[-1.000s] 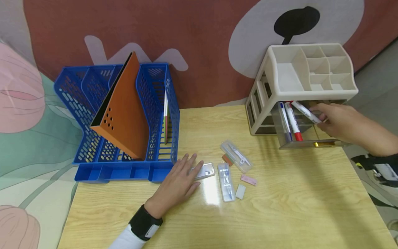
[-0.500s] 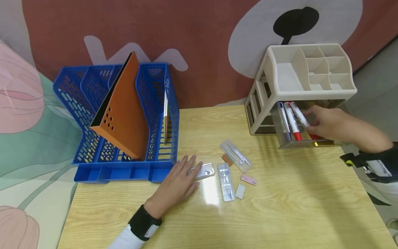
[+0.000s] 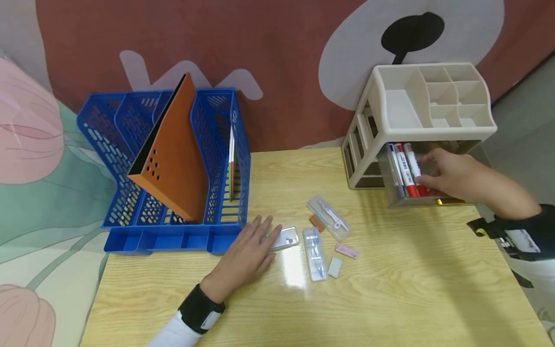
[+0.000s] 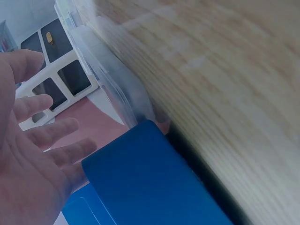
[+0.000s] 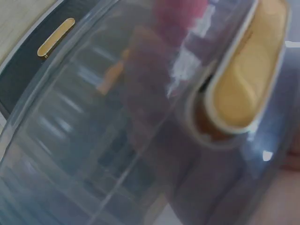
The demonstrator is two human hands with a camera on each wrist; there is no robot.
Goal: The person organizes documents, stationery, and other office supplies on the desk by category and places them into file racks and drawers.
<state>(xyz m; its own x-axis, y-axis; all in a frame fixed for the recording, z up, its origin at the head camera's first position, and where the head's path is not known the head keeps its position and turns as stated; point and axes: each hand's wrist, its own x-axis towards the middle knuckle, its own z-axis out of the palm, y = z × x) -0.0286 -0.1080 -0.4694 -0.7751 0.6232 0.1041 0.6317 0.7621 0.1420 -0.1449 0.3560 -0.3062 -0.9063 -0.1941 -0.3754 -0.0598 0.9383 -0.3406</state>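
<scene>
Blue file rack (image 3: 130,144) holds orange folder (image 3: 173,159); pink eraser (image 3: 347,250) on table (image 3: 390,299).
</scene>
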